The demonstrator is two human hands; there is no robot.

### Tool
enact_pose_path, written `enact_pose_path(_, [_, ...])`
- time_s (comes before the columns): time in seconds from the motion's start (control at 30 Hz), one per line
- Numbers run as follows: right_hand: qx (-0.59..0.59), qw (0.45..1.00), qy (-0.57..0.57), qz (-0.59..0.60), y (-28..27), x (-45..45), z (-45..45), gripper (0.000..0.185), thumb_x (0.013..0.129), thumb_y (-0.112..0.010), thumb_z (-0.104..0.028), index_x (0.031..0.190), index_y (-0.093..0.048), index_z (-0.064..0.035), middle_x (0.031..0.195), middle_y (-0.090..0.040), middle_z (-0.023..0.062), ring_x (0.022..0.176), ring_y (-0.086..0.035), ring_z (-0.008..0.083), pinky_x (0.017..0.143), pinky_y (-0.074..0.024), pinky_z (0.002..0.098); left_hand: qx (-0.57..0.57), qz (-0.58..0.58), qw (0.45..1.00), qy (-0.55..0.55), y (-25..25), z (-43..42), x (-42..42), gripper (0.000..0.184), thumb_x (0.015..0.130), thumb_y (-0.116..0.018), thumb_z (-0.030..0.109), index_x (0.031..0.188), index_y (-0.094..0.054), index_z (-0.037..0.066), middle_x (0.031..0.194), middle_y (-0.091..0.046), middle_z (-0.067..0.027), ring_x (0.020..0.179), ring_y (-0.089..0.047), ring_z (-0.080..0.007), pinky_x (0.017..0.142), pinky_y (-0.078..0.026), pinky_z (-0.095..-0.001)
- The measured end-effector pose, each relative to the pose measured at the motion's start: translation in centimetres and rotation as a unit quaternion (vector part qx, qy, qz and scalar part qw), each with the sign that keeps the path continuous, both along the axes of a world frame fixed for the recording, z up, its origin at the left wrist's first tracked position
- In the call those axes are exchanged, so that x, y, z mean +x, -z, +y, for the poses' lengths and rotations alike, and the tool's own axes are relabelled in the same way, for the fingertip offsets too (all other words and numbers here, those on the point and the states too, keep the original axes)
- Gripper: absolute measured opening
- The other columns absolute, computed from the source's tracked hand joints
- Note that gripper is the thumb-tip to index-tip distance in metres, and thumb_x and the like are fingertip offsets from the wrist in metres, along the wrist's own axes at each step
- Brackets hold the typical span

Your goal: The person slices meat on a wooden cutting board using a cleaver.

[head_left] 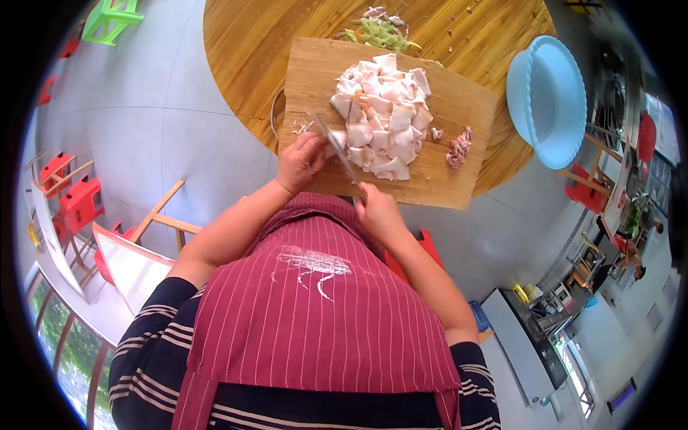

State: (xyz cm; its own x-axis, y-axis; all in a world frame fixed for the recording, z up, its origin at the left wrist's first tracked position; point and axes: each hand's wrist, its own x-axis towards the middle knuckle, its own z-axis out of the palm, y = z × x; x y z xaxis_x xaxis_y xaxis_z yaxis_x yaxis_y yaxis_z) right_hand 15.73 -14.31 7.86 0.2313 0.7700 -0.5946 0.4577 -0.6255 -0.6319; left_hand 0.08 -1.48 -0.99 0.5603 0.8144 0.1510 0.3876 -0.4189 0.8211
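My right hand (pixel 378 213) is closed round the handle of a kitchen knife (pixel 338 152), whose blade slants up and left across the cutting board (pixel 437 188). Close to the blade's left side, my left hand (pixel 301 163) has its fingers curled together on a pale piece of fatty meat (pixel 334 143); the fingers partly hide it. A large heap of cut pale fatty meat (pixel 383 107) lies right of the knife. Farther right sits a small clump of reddish meat scraps (pixel 459 147). Thin pale shreds (pixel 303 126) lie above my left hand.
The board rests on a round wooden table (pixel 244 54). Green vegetable trimmings (pixel 380 34) lie behind the board. A light blue basin (pixel 522 93) stands at the table's right edge. Red stools (pixel 81 204) are on the left, and a green stool (pixel 111 20) is at the upper left.
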Motion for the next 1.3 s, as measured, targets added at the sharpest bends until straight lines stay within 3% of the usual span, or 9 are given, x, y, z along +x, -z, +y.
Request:
enact_pose_path(0.3, [0.081, 0.996, -0.024, 0.007, 3.6, 1.9, 5.5, 0.022, 0.083, -0.059, -0.021, 0.087, -0.06, 0.0014, 0.075, -0.063, 0.0235, 0.072, -0.061, 0.041, 0.067, -0.048, 0.0464, 0.032, 0.0, 0.999, 0.002, 0.5, -0.1, -0.1, 0.026, 0.075, -0.064, 0.004, 0.1, -0.059, 0.009, 0.095, -0.06, -0.0088, 0.075, -0.062, -0.0287, 0.063, -0.051, -0.0359])
enact_pose_path(0.37, [0.035, 0.989, 0.131, 0.054, 1.6, 2.2, 4.7, 0.023, 0.084, -0.06, -0.021, 0.089, -0.063, 0.0012, 0.072, -0.063, 0.0197, 0.066, -0.062, 0.0332, 0.063, -0.048, 0.0403, 0.052, -0.01, 0.999, -0.009, 0.5, -0.3, -0.1, 0.026, 0.075, -0.066, 0.004, 0.099, -0.059, 0.009, 0.095, -0.06, -0.0084, 0.076, -0.062, -0.0281, 0.063, -0.051, -0.0353])
enact_pose_path(0.4, [0.076, 0.991, 0.104, 0.023, 0.8, 2.0, 4.1, 0.023, 0.085, -0.06, -0.02, 0.096, -0.063, 0.0003, 0.07, -0.063, 0.0166, 0.062, -0.062, 0.0266, 0.061, -0.0474, 0.0369, 0.05, -0.009, 0.999, -0.012, 0.3, -0.3, -0.1, 0.026, 0.075, -0.066, 0.004, 0.099, -0.059, 0.009, 0.095, -0.06, -0.0084, 0.076, -0.062, -0.0281, 0.063, -0.051, -0.0353])
enact_pose_path(0.63, [0.147, 0.986, 0.071, -0.035, -2.8, 0.2, 1.3, 0.027, 0.086, -0.06, -0.02, 0.106, -0.06, -0.0024, 0.079, -0.065, 0.0202, 0.07, -0.064, 0.0359, 0.063, -0.0495, 0.0441, 0.07, -0.002, 0.997, -0.011, 0.6, -0.1, 0.1, 0.025, 0.075, -0.065, 0.003, 0.098, -0.059, 0.009, 0.094, -0.06, -0.0077, 0.071, -0.062, -0.027, 0.059, -0.051, -0.0356])
enact_pose_path(0.73, [0.066, 0.996, 0.008, -0.065, -1.5, -0.8, -0.7, 0.024, 0.087, -0.055, -0.018, 0.105, -0.056, -0.0028, 0.082, -0.064, 0.0225, 0.076, -0.061, 0.043, 0.067, -0.0477, 0.0514, 0.075, 0.004, 0.997, -0.009, 0.6, -0.1, 0.3, 0.025, 0.075, -0.064, 0.002, 0.099, -0.059, 0.009, 0.094, -0.06, -0.0075, 0.071, -0.062, -0.0271, 0.059, -0.051, -0.0362])
enact_pose_path(0.9, [-0.003, 0.999, 0.022, -0.048, 2.7, -1.9, 1.2, 0.018, 0.087, -0.054, -0.017, 0.096, -0.056, -0.0018, 0.077, -0.062, 0.0265, 0.077, -0.061, 0.0445, 0.07, -0.047, 0.0527, 0.067, 0.005, 0.998, -0.015, 0.5, -0.1, 0.3, 0.027, 0.074, -0.064, 0.002, 0.099, -0.06, 0.01, 0.094, -0.06, -0.0066, 0.072, -0.062, -0.0272, 0.059, -0.051, -0.0367])
enact_pose_path(1.03, [0.093, 0.995, 0.011, -0.04, 4.8, 0.0, 5.1, 0.019, 0.086, -0.055, -0.017, 0.093, -0.058, -0.0001, 0.078, -0.063, 0.0258, 0.078, -0.06, 0.0446, 0.071, -0.047, 0.0512, 0.091, 0.017, 0.996, -0.001, 0.6, 0.2, 0.5, 0.027, 0.074, -0.064, 0.003, 0.099, -0.06, 0.011, 0.094, -0.06, -0.0064, 0.074, -0.062, -0.0271, 0.06, -0.051, -0.0363])
enact_pose_path(1.17, [0.051, 0.993, 0.098, 0.031, 1.7, 1.1, 5.7, 0.022, 0.086, -0.056, -0.019, 0.094, -0.059, 0.0009, 0.078, -0.063, 0.0248, 0.079, -0.06, 0.0444, 0.07, -0.0469, 0.0497, 0.068, 0.009, 0.998, 0.008, 0.6, 0.2, 0.1, 0.025, 0.075, -0.065, 0.006, 0.099, -0.06, 0.011, 0.094, -0.061, -0.006, 0.071, -0.062, -0.0262, 0.059, -0.052, -0.0351])
enact_pose_path(1.3, [0.079, 0.995, 0.003, -0.057, -0.6, -0.1, 1.9, 0.021, 0.087, -0.055, -0.02, 0.098, -0.056, -0.0013, 0.076, -0.063, 0.0231, 0.076, -0.061, 0.0431, 0.068, -0.0475, 0.051, 0.096, 0.022, 0.995, -0.017, 0.5, -0.1, 0.6, 0.025, 0.075, -0.067, 0.009, 0.099, -0.06, 0.012, 0.093, -0.06, -0.0056, 0.068, -0.062, -0.0255, 0.058, -0.052, -0.0352])
